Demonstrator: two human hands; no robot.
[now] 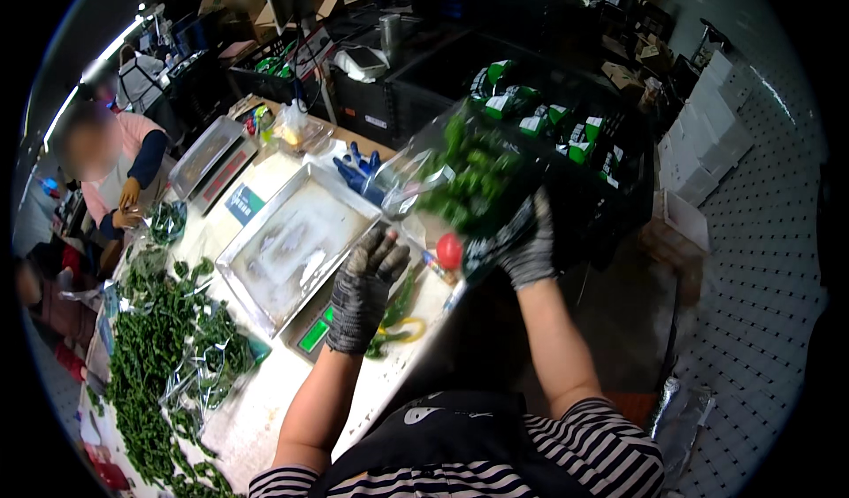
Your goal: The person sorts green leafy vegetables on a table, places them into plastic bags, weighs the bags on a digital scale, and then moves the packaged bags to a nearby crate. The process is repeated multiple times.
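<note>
My right hand (532,249), in a grey knit glove, grips the dark printed end of a clear plastic bag (411,173). Green peppers (467,173) fill the bag, which is held up beyond the table edge and slightly blurred. My left hand (365,289), gloved alike, holds nothing; its fingers are apart near the corner of a metal tray (298,246). That tray sits on a digital scale (312,339) with a lit green display. A red round object (450,251) shows beside the bag's lower end. Loose green peppers (400,299) lie right of my left wrist.
A heap of green peppers (146,352) and clear bags (205,372) cover the table's left side. Blue gloves (358,169) lie behind the tray. Black crates with packed bags (530,123) stand ahead right. Across the table, a person (126,159) handles a bag near another scale (222,173).
</note>
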